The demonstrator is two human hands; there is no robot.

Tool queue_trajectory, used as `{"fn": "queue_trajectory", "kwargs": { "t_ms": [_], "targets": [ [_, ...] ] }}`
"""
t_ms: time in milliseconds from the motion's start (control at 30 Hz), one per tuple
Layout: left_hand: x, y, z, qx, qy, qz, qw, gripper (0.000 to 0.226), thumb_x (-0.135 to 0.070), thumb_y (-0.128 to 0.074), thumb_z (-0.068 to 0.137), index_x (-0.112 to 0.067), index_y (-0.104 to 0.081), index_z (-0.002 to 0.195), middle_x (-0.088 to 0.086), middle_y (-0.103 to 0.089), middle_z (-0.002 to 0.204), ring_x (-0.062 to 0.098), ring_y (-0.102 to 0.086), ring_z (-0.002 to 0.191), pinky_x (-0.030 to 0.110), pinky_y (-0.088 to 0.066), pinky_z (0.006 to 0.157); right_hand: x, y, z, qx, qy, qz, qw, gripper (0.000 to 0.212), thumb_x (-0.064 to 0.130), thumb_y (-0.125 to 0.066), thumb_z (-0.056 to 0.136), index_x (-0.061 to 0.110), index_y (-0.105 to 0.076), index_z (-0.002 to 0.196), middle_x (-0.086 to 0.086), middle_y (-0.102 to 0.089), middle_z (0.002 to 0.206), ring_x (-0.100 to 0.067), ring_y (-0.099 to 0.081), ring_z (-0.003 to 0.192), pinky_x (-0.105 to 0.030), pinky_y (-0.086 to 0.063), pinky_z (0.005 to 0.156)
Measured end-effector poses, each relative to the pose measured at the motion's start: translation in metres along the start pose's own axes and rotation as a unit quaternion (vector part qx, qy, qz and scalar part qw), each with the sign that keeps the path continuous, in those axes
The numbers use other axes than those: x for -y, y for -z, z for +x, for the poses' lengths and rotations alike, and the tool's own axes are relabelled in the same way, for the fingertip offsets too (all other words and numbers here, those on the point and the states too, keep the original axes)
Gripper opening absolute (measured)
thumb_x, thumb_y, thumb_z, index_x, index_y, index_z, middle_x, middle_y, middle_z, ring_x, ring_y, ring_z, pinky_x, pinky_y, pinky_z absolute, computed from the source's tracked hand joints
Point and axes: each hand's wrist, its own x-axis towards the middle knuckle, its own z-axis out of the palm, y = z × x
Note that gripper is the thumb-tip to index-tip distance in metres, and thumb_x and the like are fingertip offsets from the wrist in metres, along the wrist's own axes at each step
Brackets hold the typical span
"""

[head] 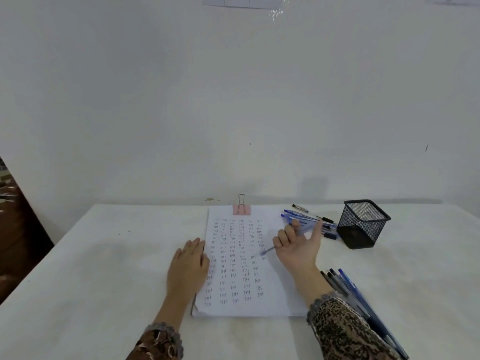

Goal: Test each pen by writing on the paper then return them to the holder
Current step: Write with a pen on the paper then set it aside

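pen (266, 251) sits blurred in the right hand (298, 248), whose fingers are curled round it with the palm turned up, above the right side of the paper (275, 294); its long axis runs from near-left, over the written rows, to far-right, roughly in line with the mesh holder (363, 229), though blur hides which end carries the tip. the holder stands upright, beyond and to the right of that hand, near it but apart, so the right hand is plainly the nearer one for any return. the left hand (188, 263) lies flat with straight fingers on the paper's left edge, pinning it, well apart from the holder. loose pens (298, 215) lie between the right hand and the holder, and more pens (348, 284) lie beside the right forearm; i cannot tell which heap is the tested one
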Motion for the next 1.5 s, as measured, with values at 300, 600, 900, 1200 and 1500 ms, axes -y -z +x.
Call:
{"fn": "queue_trajectory", "kwargs": {
  "t_ms": [300,600,900,1200,1500],
  "targets": [
    [-0.004,0.003,-0.001,-0.035,-0.043,-0.014,0.998,0.052,-0.027,-0.024,0.095,-0.014,-0.025,0.145,0.001,-0.027,0.152,0.015,-0.024,0.14,0.029,-0.012,0.115,-0.02,-0.011,0.004,0.068,0.173,-0.547,0.816,0.023,0.015,-0.04,0.1,0.012,-0.062,0.1,0.013,-0.039,0.042,-0.001,-0.024,0.036,-0.013,-0.023,0.037],
    [-0.008,0.009,-0.001,-0.08,-0.204,-0.096,0.971,0.054,-0.054,-0.027,0.095,-0.019,-0.056,0.125,-0.012,-0.059,0.12,0.001,-0.055,0.104,0.017,-0.044,0.09,-0.041,-0.032,0.0,0.275,0.169,-0.931,0.171,0.043,0.048,-0.035,0.096,0.014,-0.061,0.098,-0.008,-0.067,0.086,-0.022,-0.056,0.071,-0.027,-0.036,0.058],
    [-0.017,0.013,-0.007,-0.037,-0.102,-0.209,0.972,0.014,-0.035,-0.043,0.095,-0.026,-0.054,0.098,-0.013,-0.061,0.088,0.004,-0.058,0.084,0.015,-0.044,0.07,-0.025,-0.027,0.006,0.147,0.359,-0.674,0.628,0.026,0.03,-0.04,0.096,0.012,-0.056,0.085,-0.003,-0.055,0.08,-0.01,-0.05,0.066,-0.023,-0.04,0.063],
    [-0.022,0.01,-0.005,0.011,-0.113,-0.117,0.987,0.019,-0.041,-0.038,0.096,-0.028,-0.052,0.096,-0.015,-0.055,0.078,0.002,-0.052,0.073,0.013,-0.036,0.059,-0.054,-0.006,-0.017,0.03,0.121,-0.416,0.901,0.028,0.016,-0.035,0.101,0.004,-0.047,0.079,-0.009,-0.05,0.069,-0.014,-0.049,0.048,-0.025,-0.044,0.045],
    [-0.019,0.004,-0.002,0.009,-0.125,-0.099,0.987,0.019,-0.039,-0.044,0.094,-0.027,-0.058,0.099,-0.013,-0.059,0.084,0.006,-0.053,0.079,0.012,-0.035,0.061,-0.054,-0.001,-0.02,0.008,0.095,-0.348,0.933,0.028,0.016,-0.036,0.101,0.005,-0.048,0.078,-0.009,-0.051,0.069,-0.017,-0.049,0.047,-0.026,-0.043,0.044]
  ]
}}
